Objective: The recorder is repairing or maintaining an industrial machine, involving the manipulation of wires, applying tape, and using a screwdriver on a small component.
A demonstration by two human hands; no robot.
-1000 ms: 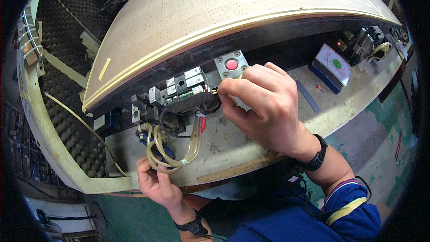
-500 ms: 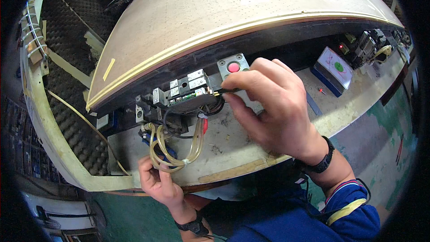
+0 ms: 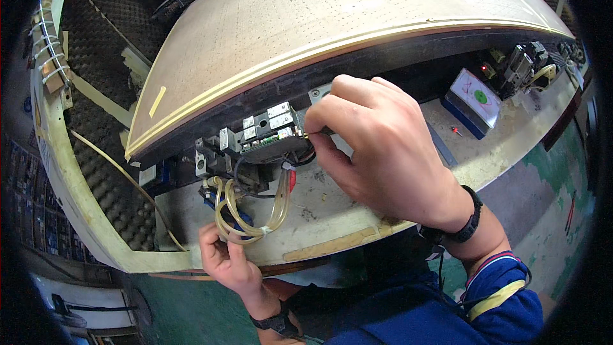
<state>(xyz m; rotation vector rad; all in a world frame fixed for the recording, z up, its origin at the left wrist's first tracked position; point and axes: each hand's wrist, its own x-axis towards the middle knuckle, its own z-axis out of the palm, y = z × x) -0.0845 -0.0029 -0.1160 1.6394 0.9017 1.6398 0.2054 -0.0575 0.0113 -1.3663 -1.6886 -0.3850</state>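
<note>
"How do the hands stand, starting close in?"

"The left hand [image 3: 231, 268] comes up from the lower edge, wrist banded in black, palm turned upward and fingers curled. Its fingertips meet the low side of the looped tubes [image 3: 279, 204]. The gap between thumb and fingers is narrow, but I can't tell whether they grip the loop or only prop it."

"And the right hand [image 3: 383, 153]?"

"It reaches in from the lower right, out of a blue sleeve [image 3: 495, 294], with a black watch [image 3: 469, 220] at the wrist. Its back faces up, the knuckles arched, thumb and forefinger drawn close together at the right end of the black unit [image 3: 268, 152]. I can't tell what, if anything, sits between the tips."

"Where is that unit?"

"Over the pale ledge [image 3: 325, 207], beyond the tubes and near the dark side of the big panel [image 3: 306, 13]. A green board [image 3: 276, 138] shows in its near face, with silver blocks on top. A metal plate [image 3: 315, 94] is partly hidden behind the right hand."

"Any containers?"

"A blue box [image 3: 461, 115] on the ledge, well to the right. A pale sheet with a green disc [image 3: 480, 96] covers its top, so its inside is hidden."
</note>
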